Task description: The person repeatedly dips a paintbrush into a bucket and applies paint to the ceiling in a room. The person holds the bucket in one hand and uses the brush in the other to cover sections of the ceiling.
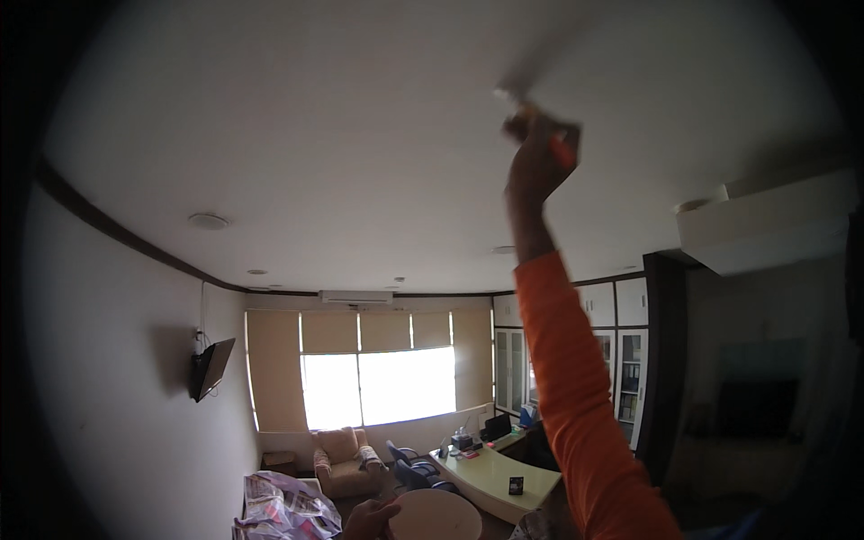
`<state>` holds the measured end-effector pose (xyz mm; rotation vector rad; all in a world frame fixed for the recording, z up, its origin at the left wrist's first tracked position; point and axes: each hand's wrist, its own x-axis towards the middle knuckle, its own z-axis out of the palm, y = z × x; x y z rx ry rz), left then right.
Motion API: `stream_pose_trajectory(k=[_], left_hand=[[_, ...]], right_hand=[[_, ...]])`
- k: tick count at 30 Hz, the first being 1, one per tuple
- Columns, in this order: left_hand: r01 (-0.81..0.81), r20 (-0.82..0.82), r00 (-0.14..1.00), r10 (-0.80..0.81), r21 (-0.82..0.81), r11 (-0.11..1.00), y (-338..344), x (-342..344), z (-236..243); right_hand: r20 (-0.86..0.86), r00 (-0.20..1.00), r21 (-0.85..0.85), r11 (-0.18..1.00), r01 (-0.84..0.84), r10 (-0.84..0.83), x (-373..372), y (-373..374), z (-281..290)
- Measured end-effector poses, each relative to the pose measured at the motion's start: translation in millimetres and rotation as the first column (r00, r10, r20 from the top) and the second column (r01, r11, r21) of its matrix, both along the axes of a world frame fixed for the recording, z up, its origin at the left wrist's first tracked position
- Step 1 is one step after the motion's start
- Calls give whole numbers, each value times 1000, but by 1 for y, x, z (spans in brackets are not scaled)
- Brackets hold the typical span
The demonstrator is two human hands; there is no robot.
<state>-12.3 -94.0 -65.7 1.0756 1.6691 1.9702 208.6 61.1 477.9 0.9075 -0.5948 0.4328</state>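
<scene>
My right hand (543,153) is raised on an outstretched arm in an orange sleeve, up against the white ceiling (360,117). Its fingers are closed round a small hand tool with a red-orange handle (563,151). The tool's pale tip (502,93) is at or close to the ceiling; motion blur hides its exact kind and whether it touches. Low in the picture, my left hand (369,519) grips the edge of a round, pale, flat-looking thing (438,517). Its underside is out of sight.
A curved desk (490,472) with a monitor and blue chairs (418,472) stands below. Beyond are an armchair (344,468) and a plastic-covered heap (283,508). A screen (212,369) hangs on the left wall; a boxed ceiling section (774,225) drops at right.
</scene>
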Motion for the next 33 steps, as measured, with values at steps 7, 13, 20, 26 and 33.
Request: stream_pose_trajectory(k=[7,13,20,26,33], left_hand=[[-15,13,1000,15,-33,999,6,-5,1],[-26,28,999,26,-16,1000,-1,6,4],[28,38,999,-30,40,999,-9,14,5],[-2,18,1000,2,-12,1000,-6,4,3],[-41,31,999,41,-6,999,-3,-2,-8]], right_hand=[[-244,967,218,968,124,-69,161,-50,33],[-234,972,106,993,52,-25,45,-20,32],[49,996,54,996,-76,74,-9,-5,-5],[-287,939,99,970,223,-187,177,-84,43],[-343,939,337,933,124,-1,111,-56,44]])
